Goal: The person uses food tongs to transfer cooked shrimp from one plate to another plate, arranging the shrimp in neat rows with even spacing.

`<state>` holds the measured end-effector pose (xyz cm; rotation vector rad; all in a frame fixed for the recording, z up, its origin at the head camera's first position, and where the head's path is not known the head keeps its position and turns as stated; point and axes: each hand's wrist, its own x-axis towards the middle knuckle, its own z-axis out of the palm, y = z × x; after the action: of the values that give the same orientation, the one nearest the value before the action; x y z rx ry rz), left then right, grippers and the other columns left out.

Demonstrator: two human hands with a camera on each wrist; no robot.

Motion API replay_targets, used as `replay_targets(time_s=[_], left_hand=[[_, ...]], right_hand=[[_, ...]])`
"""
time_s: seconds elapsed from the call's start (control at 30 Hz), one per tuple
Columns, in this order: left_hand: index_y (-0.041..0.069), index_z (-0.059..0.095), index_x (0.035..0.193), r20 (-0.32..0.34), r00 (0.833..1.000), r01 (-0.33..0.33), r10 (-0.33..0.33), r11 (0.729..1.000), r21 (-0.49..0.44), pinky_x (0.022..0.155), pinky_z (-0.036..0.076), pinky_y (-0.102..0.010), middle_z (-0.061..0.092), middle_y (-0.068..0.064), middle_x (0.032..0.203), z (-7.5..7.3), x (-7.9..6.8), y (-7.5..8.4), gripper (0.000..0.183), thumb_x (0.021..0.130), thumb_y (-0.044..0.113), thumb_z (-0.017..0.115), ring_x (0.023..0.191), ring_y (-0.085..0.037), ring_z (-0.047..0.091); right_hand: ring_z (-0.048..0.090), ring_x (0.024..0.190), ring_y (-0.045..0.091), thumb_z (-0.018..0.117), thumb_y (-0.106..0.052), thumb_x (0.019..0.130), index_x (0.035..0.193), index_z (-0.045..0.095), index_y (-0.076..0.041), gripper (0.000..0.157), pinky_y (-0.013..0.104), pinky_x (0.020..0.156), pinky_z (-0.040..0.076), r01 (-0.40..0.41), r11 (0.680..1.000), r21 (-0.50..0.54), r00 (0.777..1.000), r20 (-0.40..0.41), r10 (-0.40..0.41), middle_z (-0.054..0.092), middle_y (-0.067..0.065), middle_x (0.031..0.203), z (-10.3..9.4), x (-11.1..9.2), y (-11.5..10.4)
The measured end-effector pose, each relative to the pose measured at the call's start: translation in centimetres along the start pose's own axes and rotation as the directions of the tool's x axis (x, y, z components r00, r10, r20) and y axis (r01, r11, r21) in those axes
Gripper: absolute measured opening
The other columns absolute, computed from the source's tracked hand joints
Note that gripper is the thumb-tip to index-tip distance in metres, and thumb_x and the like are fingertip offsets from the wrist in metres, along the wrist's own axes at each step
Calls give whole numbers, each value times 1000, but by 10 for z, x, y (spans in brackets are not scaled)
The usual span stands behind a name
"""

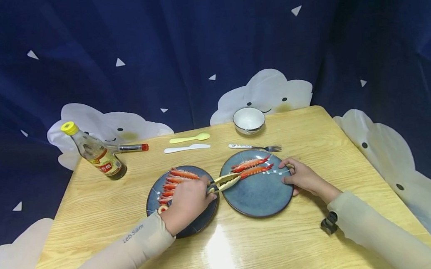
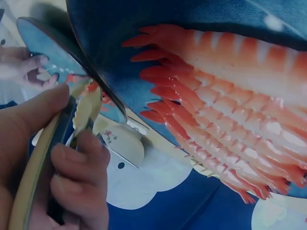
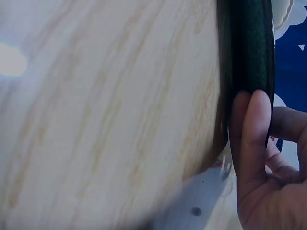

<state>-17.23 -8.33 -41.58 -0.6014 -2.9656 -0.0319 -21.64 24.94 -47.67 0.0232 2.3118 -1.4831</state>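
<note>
My left hand (image 1: 190, 198) grips a pair of cream and dark tongs (image 1: 224, 182) over the left blue plate (image 1: 207, 224). The tong tips reach across to the right blue plate (image 1: 261, 198), right at the end of the lower shrimp (image 1: 256, 171). Another shrimp (image 1: 249, 164) lies just above that one. Several red and white shrimp (image 2: 230, 96) lie side by side on the left plate, partly hidden by my left hand in the head view. At the right plate's right rim, my right hand (image 1: 304, 177) pinches the edge, with fingers (image 3: 254, 124) against its outside.
A sauce bottle (image 1: 98, 153) with a yellow cap stands at the left, beside a red-ended utensil (image 1: 134, 148). Behind the plates are a yellow spoon (image 1: 189, 139), a white knife (image 1: 186, 148), a fork (image 1: 255, 147) and a white bowl (image 1: 249, 121). A dark curtain (image 1: 179, 49) hangs beyond the table.
</note>
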Motion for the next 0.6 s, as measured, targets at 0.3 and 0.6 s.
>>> replay_targets(time_s=[0.3, 0.6], left_hand=[[11, 45, 78, -137, 989, -38, 49, 996, 78, 32, 26, -32, 46, -1, 52, 10, -6, 5, 40, 70, 43, 68, 40, -18, 48], [9, 44, 79, -188, 981, -25, 48, 992, 122, 32, 28, -33, 45, -3, 53, 16, -6, 9, 43, 69, 43, 68, 40, -19, 47]], right_hand=[[52, 43, 18, 60, -1, 77, 115, 40, -9, 43, 41, 43, 46, 2, 1000, -9, 1000, -1, -2, 49, 12, 71, 2, 0, 0], [55, 46, 21, 60, 0, 76, 114, 40, -10, 44, 41, 43, 46, -25, 1000, -1, 1000, -18, 25, 52, 14, 74, 2, 0, -1]])
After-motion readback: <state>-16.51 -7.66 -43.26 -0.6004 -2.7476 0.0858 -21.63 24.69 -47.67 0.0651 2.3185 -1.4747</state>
